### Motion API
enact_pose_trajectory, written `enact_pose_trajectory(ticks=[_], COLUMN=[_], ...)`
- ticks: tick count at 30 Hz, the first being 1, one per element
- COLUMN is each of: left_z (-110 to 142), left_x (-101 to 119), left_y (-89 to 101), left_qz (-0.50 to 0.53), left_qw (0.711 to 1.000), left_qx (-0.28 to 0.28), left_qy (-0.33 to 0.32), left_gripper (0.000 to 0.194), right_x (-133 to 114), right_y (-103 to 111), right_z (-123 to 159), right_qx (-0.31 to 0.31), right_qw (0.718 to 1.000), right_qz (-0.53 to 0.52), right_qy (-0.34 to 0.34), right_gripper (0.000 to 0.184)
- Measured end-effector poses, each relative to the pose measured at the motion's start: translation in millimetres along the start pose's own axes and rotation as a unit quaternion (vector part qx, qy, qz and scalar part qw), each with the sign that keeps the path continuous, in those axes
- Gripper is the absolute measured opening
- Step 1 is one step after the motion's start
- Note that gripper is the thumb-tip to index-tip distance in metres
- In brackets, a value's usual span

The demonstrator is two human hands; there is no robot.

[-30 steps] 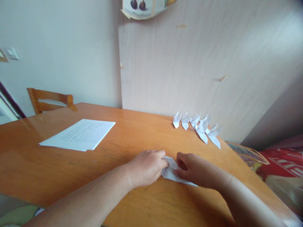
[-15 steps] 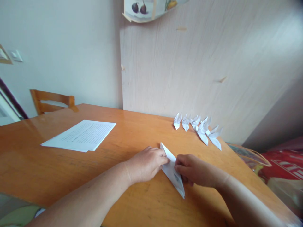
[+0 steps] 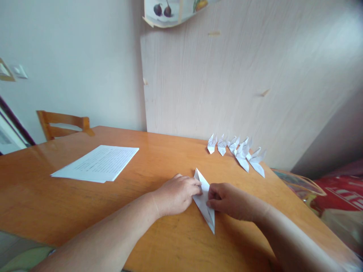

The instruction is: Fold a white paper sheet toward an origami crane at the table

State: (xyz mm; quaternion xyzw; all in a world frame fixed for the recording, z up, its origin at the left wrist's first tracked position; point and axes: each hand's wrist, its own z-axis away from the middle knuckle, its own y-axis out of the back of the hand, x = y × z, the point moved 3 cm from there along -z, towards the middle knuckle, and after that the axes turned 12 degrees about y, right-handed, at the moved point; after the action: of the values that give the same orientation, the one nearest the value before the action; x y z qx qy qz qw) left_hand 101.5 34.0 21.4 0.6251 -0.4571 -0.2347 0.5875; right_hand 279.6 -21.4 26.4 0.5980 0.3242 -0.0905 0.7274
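A white sheet of paper [image 3: 203, 206], folded into a long narrow diamond, lies on the wooden table between my hands. Its pointed ends face away from me and towards me. My left hand [image 3: 179, 193] grips the left edge, with fingertips resting on the top layer. On the opposite side, my right hand [image 3: 231, 200] has its fingers curled in, with thumb and forefinger pinching the right edge near the middle. Both hands partly cover the paper, and the undersides of its folds are hidden.
Several folded paper cranes [image 3: 241, 155] stand at the back right of the table [image 3: 159, 158] by the wall. A stack of printed sheets [image 3: 99, 162] lies at the left. A wooden chair [image 3: 65, 121] stands behind the far left edge; a red bag [image 3: 340, 192] is beyond the right edge.
The right part of the paper has come inward, so the shape looks narrower and its near tip sits further left. My right hand has shifted slightly left; my left hand has barely moved.
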Motion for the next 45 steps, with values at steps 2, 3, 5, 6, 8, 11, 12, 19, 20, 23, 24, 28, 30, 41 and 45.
enact_pose_trajectory(ticks=[2, 3, 5, 6, 8, 11, 12, 19, 20, 23, 24, 28, 30, 41, 45], left_z=[-0.4, -0.5, -0.7, -0.7, -0.6, -0.8, -1.0, -2.1, -2.0, -1.5, -1.4, -2.1, -2.5, -3.2, -3.6], left_x=[0.5, 0.9, 1.9, 2.3, 2.5, 1.2, 0.6, 3.7, 5.0, 8.8, 9.9, 13.1, 13.8, 16.1, 17.6], left_y=[0.6, 1.1, 1.7, 1.8, 1.0, -2.1, -3.1, -2.9, -2.1, 0.2, 0.8, 1.5, 1.2, 1.4, 1.6], left_qz=[0.001, 0.003, 0.010, 0.011, 0.005, -0.013, -0.016, -0.016, -0.016, -0.013, -0.012, -0.008, -0.008, -0.025, -0.024], left_qw=[1.000, 1.000, 1.000, 1.000, 1.000, 1.000, 1.000, 1.000, 1.000, 0.999, 0.999, 0.999, 0.999, 0.998, 0.998], left_qx=[-0.002, -0.002, -0.005, -0.007, -0.009, -0.011, -0.013, -0.012, -0.011, -0.007, -0.004, -0.001, 0.000, 0.000, -0.005], left_qy=[0.005, 0.009, 0.014, 0.015, 0.011, 0.004, 0.003, 0.021, 0.023, 0.033, 0.036, 0.044, 0.045, 0.052, 0.055], left_gripper=[0.033, 0.035, 0.042, 0.045, 0.047, 0.045, 0.044, 0.028, 0.025, 0.022, 0.022, 0.024, 0.025, 0.034, 0.031], right_x=[0.9, 0.9, 0.3, -0.1, -0.3, 0.6, 1.0, 3.2, 3.3, 3.1, 3.0, 2.4, 1.7, -4.5, -10.3], right_y=[-0.1, 0.0, 0.2, 0.3, 0.7, 1.7, 2.2, 6.8, 7.7, 10.3, 11.2, 14.5, 15.9, 10.7, 10.1], right_z=[-0.2, -0.3, -0.7, -0.8, -1.1, -0.7, -0.2, 3.7, 4.3, 6.3, 7.1, 10.6, 11.7, 12.9, 14.0], right_qx=[0.003, 0.004, 0.005, 0.005, 0.004, 0.001, 0.000, -0.026, -0.030, -0.042, -0.045, -0.056, -0.059, -0.130, -0.137], right_qw=[1.000, 1.000, 1.000, 1.000, 1.000, 1.000, 1.000, 1.000, 0.999, 0.999, 0.999, 0.998, 0.997, 0.991, 0.990], right_qz=[0.007, 0.011, 0.017, 0.018, 0.017, 0.015, 0.016, 0.009, 0.008, 0.002, -0.002, -0.026, -0.032, 0.001, -0.009], right_qy=[0.006, 0.011, 0.021, 0.024, 0.023, 0.015, 0.013, 0.005, 0.004, 0.006, 0.007, 0.020, 0.026, 0.029, 0.041], right_gripper=[0.003, 0.003, 0.003, 0.003, 0.004, 0.006, 0.007, 0.012, 0.012, 0.012, 0.012, 0.010, 0.010, 0.014, 0.016])
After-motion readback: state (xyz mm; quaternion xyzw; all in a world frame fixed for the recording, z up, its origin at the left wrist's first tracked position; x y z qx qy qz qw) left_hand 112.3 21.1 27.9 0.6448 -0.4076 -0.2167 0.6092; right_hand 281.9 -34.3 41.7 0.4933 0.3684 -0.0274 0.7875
